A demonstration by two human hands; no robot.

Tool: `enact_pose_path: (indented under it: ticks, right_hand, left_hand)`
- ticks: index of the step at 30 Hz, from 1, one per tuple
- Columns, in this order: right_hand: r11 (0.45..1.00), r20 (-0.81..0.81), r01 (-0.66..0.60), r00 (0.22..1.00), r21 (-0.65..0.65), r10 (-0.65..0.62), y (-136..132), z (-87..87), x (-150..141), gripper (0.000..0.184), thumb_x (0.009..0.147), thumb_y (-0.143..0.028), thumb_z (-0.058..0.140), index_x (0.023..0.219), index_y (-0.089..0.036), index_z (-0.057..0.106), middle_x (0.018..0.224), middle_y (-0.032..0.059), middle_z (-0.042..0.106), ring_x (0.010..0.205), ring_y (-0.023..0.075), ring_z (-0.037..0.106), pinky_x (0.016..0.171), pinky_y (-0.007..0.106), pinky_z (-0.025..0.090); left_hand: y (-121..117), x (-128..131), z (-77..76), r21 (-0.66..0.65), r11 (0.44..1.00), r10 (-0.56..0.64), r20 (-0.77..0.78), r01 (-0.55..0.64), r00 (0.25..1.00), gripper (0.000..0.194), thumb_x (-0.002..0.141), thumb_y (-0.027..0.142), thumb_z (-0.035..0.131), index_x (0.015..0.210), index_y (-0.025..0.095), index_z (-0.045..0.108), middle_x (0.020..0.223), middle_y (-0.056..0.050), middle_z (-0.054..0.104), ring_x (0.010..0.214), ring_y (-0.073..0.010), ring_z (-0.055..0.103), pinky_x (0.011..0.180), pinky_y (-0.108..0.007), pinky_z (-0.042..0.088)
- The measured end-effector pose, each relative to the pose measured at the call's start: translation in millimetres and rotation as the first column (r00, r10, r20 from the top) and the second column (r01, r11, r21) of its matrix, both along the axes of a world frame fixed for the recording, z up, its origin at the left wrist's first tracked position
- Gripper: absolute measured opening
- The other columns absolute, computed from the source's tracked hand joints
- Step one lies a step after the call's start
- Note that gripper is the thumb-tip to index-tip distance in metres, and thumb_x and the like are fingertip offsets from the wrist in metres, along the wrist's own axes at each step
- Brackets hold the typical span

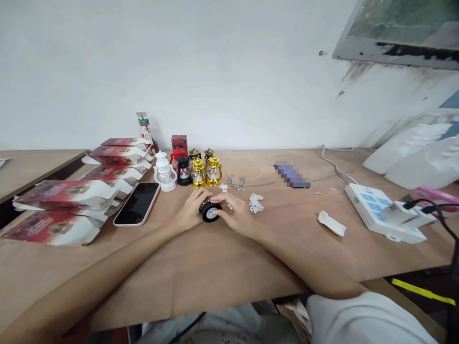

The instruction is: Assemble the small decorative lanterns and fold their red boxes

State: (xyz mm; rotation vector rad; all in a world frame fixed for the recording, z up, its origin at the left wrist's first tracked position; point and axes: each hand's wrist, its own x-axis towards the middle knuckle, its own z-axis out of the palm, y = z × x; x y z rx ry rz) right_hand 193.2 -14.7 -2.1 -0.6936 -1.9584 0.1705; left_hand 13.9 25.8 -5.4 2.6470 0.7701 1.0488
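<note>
Pale sleeve (366,315), left hand (192,210) and right hand (236,215) gripping black round piece (209,213), lanterns (198,173) beyond

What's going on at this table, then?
A person is holding a small round black object in both hands, left hand and right hand, its pale disc facing the camera. Small lanterns stand behind. White bits and metal pieces lie loose nearby; red-and-white packaging and a phone lie to the left.
</note>
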Motion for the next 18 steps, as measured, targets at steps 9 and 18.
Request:
enact_pose_path:
  ticks: [9, 18]
  right_hand:
    - [0.960, 0.035, 0.054, 0.997, 0.273, -0.066, 2.6, -9.0, -0.5, 0.015, 0.092, -0.017, 0.049, 0.083, -0.020, 0.061, 0.092, 0.0064, 0.069, 0.085, 0.0148, 0.066, 0.077, 0.029, 0.054]
    - [0.968, 0.058, 0.085, 0.993, 0.235, -0.101, 0.5, -7.4, -1.1, 0.011, 0.090, -0.022, 0.052, 0.082, -0.019, 0.059, 0.091, 0.0081, 0.066, 0.086, 0.0164, 0.065, 0.079, 0.031, 0.054]
  left_hand:
    - [2.0, 0.1, -1.0, -0.022, 0.999, 0.039, 0.014, -0.038, 0.999, 0.023, 0.079, 0.022, 0.059, 0.102, 0.020, 0.053, 0.100, -0.006, 0.060, 0.096, -0.0209, 0.055, 0.083, -0.034, 0.046]
    - [4.6, 1.9, -3.1, -0.042, 0.999, 0.035, 0.078, -0.031, 0.996, 0.021, 0.078, 0.027, 0.062, 0.096, 0.019, 0.054, 0.096, -0.005, 0.059, 0.091, -0.0196, 0.056, 0.079, -0.031, 0.047]
